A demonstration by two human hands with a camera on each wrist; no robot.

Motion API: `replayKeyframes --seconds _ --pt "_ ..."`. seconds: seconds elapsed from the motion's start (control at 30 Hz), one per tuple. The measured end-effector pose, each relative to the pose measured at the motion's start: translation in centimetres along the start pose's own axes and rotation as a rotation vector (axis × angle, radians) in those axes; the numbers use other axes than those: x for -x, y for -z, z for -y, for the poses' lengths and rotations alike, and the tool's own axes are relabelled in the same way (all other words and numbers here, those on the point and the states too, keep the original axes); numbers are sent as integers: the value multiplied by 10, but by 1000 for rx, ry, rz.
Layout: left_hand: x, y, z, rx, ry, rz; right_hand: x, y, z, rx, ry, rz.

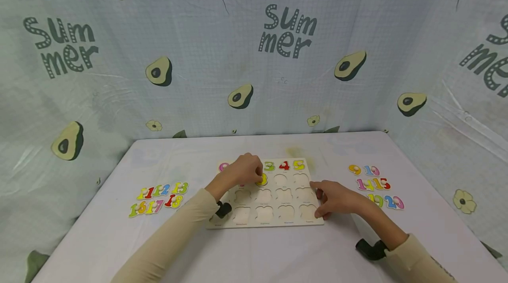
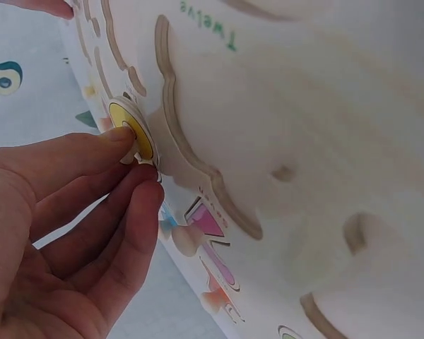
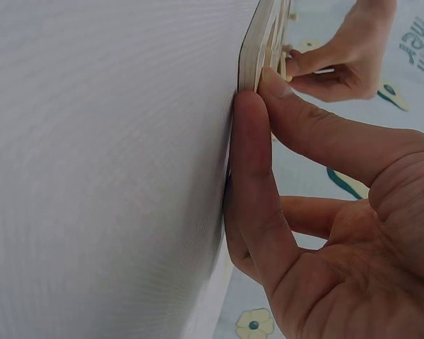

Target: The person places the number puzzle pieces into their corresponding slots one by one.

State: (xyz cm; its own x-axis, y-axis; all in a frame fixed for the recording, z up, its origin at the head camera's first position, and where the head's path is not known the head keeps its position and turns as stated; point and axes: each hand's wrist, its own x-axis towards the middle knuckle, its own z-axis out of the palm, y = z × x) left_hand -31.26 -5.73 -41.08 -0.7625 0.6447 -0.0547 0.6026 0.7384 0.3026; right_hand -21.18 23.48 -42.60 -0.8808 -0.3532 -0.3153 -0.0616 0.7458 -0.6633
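Observation:
My left hand (image 1: 241, 172) reaches over the wooden number puzzle board (image 1: 274, 222). Its thumb and fingers pinch a yellow number piece (image 2: 143, 134) at the board's surface, in the second row; the left wrist view shows the piece tilted. Which digit it bears is partly hidden by the fingers. A pink seven (image 2: 215, 247) lies in the board beside it. At the board's right edge is my right hand (image 1: 337, 198), gripping the near corner with thumb on top and a finger against the side (image 3: 249, 76). The top row holds a green three (image 1: 269, 166), red four (image 1: 284, 165) and yellow five (image 1: 299, 165).
Loose number pieces (image 1: 157, 207) lie left of the board, among them eleven, thirteen and eighteen. More pieces (image 1: 373, 184) lie to the right, partly behind my right forearm. A printed curtain (image 1: 198, 53) hangs behind the white table (image 1: 278, 256).

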Motion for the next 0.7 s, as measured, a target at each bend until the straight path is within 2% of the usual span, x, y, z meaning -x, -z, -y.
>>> replayKeyframes --seconds 0.4,0.7 --pt "-1 2 -4 -34 -25 11 1 -1 1 -4 -3 -5" --pt "-4 2 -5 -43 -9 34 1 -2 0 -2 3 -15"
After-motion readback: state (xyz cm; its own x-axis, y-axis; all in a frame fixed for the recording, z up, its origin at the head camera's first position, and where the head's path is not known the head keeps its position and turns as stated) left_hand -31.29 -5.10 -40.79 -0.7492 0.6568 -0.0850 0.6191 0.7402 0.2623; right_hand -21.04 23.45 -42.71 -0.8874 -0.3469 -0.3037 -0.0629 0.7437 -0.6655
